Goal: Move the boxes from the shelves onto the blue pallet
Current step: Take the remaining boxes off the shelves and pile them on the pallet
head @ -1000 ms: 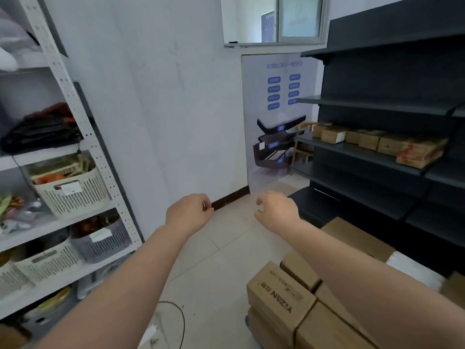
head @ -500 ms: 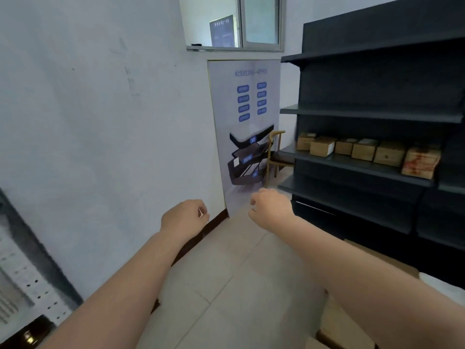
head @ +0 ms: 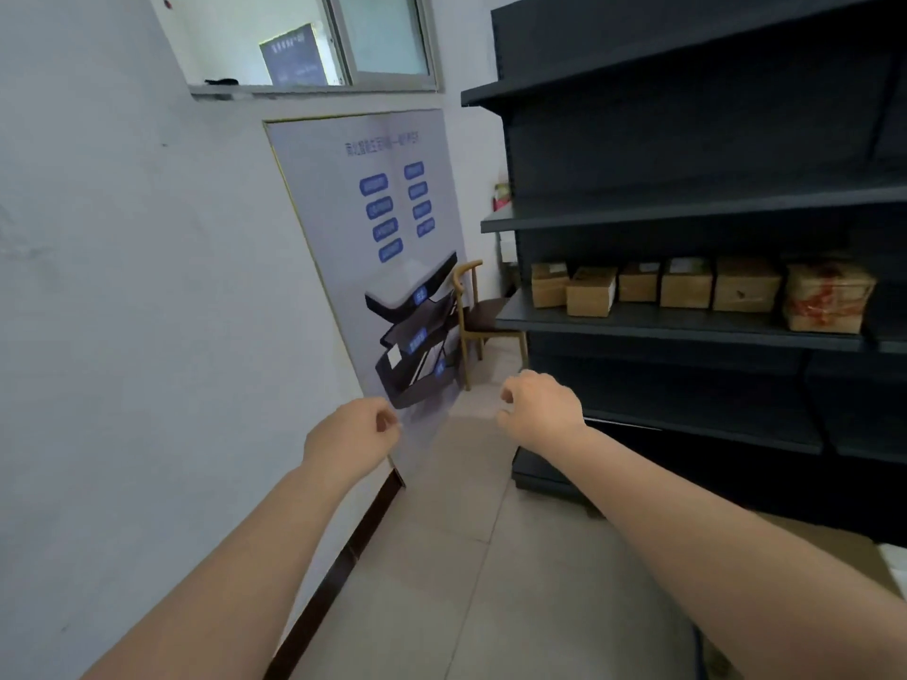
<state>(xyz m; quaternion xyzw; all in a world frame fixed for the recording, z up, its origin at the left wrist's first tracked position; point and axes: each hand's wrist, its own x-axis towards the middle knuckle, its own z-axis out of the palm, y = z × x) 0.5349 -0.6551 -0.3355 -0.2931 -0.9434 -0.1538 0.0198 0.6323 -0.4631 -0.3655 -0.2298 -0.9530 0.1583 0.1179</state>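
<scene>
Several brown cardboard boxes (head: 591, 292) stand in a row on the middle board of the dark metal shelf (head: 677, 327) at the right. The rightmost box (head: 829, 299) is wrapped in clear film with red tape. My left hand (head: 351, 434) and my right hand (head: 540, 409) are stretched out ahead of me at waist height, left of and below that board. Both have loosely curled fingers and hold nothing. A strip of cardboard box top (head: 814, 537) shows at the lower right, behind my right forearm. The blue pallet is hidden.
A tall printed banner (head: 392, 267) leans on the white wall ahead. A wooden chair (head: 471, 311) stands between it and the shelf's end. The other boards of the dark shelf hold nothing visible. Tiled floor (head: 441, 557) runs between wall and shelf.
The view has swung right. The white rack with baskets and the stacked boxes below have left the view, and the dark shelf is nearer. Both hands stay out in front, holding nothing.
</scene>
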